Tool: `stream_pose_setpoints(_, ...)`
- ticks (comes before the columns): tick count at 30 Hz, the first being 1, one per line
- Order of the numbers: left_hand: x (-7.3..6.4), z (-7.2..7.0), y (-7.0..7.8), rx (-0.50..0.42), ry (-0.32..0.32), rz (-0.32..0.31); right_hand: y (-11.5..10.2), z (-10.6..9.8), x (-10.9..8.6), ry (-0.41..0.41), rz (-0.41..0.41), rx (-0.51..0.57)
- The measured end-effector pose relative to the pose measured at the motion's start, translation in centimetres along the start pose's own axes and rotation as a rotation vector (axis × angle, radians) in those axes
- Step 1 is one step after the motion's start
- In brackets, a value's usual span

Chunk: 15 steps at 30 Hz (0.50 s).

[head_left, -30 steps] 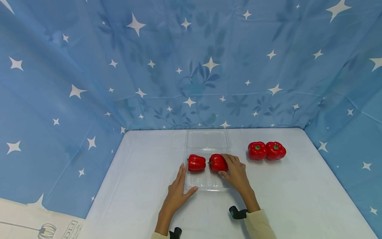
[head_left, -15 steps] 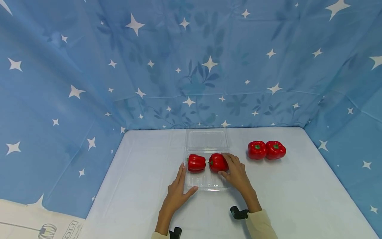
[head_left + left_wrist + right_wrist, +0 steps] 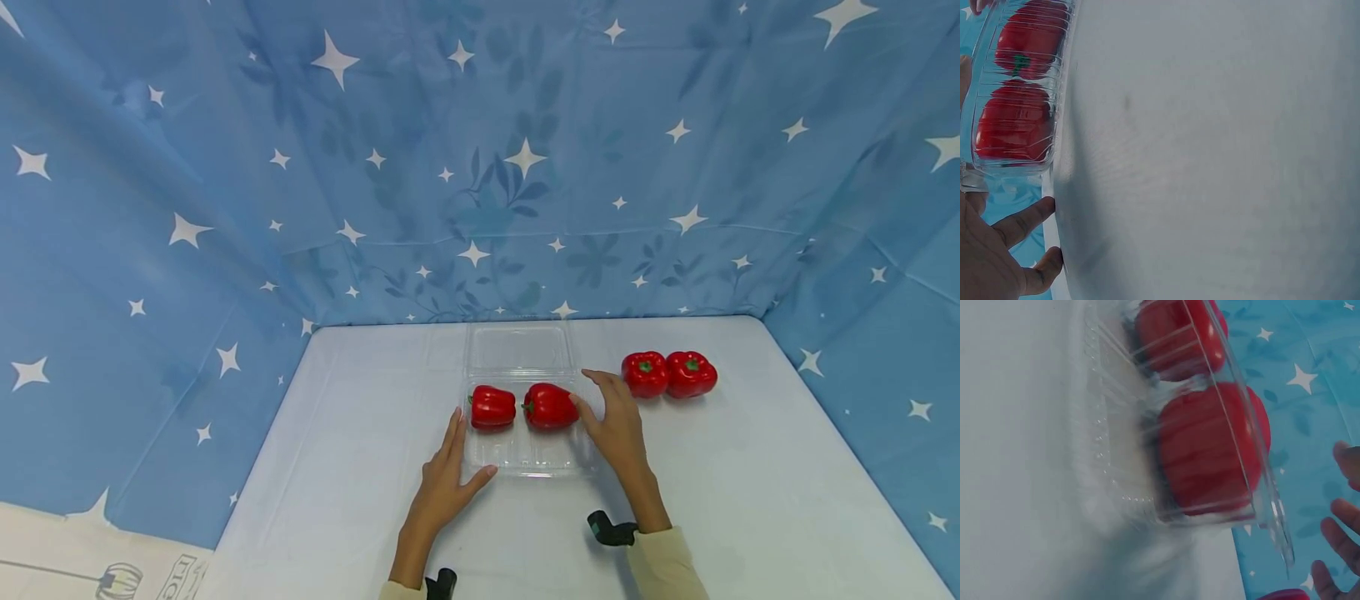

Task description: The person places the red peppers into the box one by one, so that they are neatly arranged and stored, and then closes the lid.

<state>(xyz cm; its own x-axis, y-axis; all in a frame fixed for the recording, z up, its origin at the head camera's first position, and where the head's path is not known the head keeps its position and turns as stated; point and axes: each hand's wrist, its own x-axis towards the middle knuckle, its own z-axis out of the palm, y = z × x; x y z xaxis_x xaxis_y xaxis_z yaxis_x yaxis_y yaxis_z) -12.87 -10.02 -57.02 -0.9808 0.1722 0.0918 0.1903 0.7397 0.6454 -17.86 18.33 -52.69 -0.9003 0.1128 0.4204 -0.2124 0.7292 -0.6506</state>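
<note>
A clear plastic clamshell container [image 3: 525, 454] lies on the white table with its lid [image 3: 519, 348] folded back. In its far half sit two red bell peppers, a left one [image 3: 492, 408] and a right one [image 3: 550, 407], both on their sides with stems to the left. My left hand [image 3: 442, 492] rests with straight fingers along the container's left side, thumb near its front edge. Just right of the right pepper is my right hand [image 3: 618, 425], fingers spread and holding nothing. The right wrist view shows its fingers [image 3: 1338, 540] apart from the pepper [image 3: 1210, 450].
Two more red bell peppers stand side by side at the back right, a nearer-left one [image 3: 645, 374] and a right one [image 3: 691, 374]. A blue starred cloth [image 3: 480, 167] hangs behind the table and along both sides.
My right hand has let go of the right pepper in the container and moved to the right, its fingers opening. The left hand has stayed in place.
</note>
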Motion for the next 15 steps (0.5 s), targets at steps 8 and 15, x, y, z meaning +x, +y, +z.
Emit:
stream_pose_setpoints(8, 0.0, 0.1, 0.0, -0.008, -0.005, 0.002, 1.8, -1.2, 0.3, 0.343, 0.034, 0.072)
stream_pose_setpoints(15, 0.0, 0.1, 0.0, -0.014, -0.001, 0.003, 4.0, -2.9, 0.8, 0.537, 0.182, 0.142)
